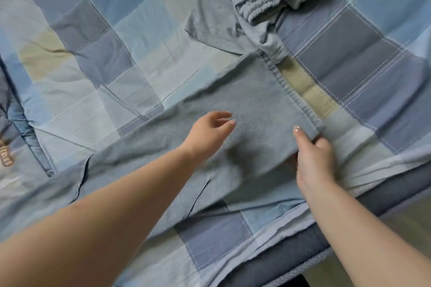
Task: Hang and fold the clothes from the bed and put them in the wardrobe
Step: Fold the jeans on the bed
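Where the checked bedcover [112, 37] in blues, greys and pale green spreads across nearly the whole view, lying flat with a few creases. Along the near right edge, a darker blue mattress border [286, 261]. Laid across the cover from lower left toward the middle, a pale blue garment [251, 100], partly folded, hemmed edge toward the right. Beyond it at the top, a rumpled grey-blue garment [263, 0] with an elastic band, touching the far corner of the first. At far left, part of another blue piece with brown lettering [7, 158], blurred. Left hand [210, 130] over the pale blue garment, fingers loose and spread, holding nothing; touching or just above, cannot tell. Right hand [314, 158] pinching the folded layer's near corner, thumb on top, fingers curled beneath.
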Available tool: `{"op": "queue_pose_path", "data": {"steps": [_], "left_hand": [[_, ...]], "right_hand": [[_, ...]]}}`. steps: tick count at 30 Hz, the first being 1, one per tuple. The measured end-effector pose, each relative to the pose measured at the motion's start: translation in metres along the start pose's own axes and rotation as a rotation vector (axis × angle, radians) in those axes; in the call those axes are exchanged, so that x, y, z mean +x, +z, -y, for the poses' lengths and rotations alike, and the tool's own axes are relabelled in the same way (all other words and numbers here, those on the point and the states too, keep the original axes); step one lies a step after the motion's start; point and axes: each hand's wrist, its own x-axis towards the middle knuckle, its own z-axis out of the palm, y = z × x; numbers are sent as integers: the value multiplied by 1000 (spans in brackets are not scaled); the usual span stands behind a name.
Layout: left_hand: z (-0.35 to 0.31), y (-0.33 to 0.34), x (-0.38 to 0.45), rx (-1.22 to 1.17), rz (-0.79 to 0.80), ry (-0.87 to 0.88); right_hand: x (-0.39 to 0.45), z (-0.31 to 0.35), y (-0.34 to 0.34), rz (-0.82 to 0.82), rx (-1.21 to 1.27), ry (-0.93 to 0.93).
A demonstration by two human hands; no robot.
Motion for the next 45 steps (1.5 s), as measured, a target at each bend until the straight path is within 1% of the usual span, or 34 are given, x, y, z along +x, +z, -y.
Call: {"op": "queue_pose_path", "data": {"steps": [2,3,5,6,8,9,11,12,13,14,17,21,23,27,31,34,38,45], "left_hand": [[-23,11,0,-260,72,-100],[-35,14,1,-316,104,-124],[-58,15,4,-327,174,-150],[-69,12,7,-312,201,-153],[-89,4,9,-220,207,-140],[-97,-2,10,-86,171,-111],[-103,-15,12,335,63,-4],[-101,-23,13,505,8,60],[-96,-30,14,591,-37,93],[-89,-41,14,597,-76,87],[-70,-69,11,492,-182,72],[-45,-118,1,401,-285,104],[-26,-148,-10,335,-358,92],[15,-206,-42,176,-486,117],[77,-281,-97,1,-635,73],[126,-332,-138,-91,-678,21],[192,-396,-191,-174,-755,-30],[311,-502,-277,-164,-873,-51]], "right_hand": [[-21,10,3,56,-255,-238],[-34,15,6,106,-312,-371],[-58,23,14,230,-337,-587],[-67,25,17,296,-352,-650],[-82,29,24,342,-457,-714],[-90,31,28,341,-503,-733],[-103,34,36,344,-544,-792],[-109,36,41,361,-556,-825],[-115,37,45,386,-563,-843],[-123,37,51,420,-566,-854],[-147,37,64,493,-567,-866],[-188,26,83,584,-582,-984],[-212,14,95,628,-590,-1026],[-260,-12,122,697,-595,-1049],[-323,-48,160,789,-592,-1068],[-371,-77,183,875,-604,-1062],[-441,-118,219,990,-602,-1081],[-556,-190,290,1165,-623,-1117]]}}
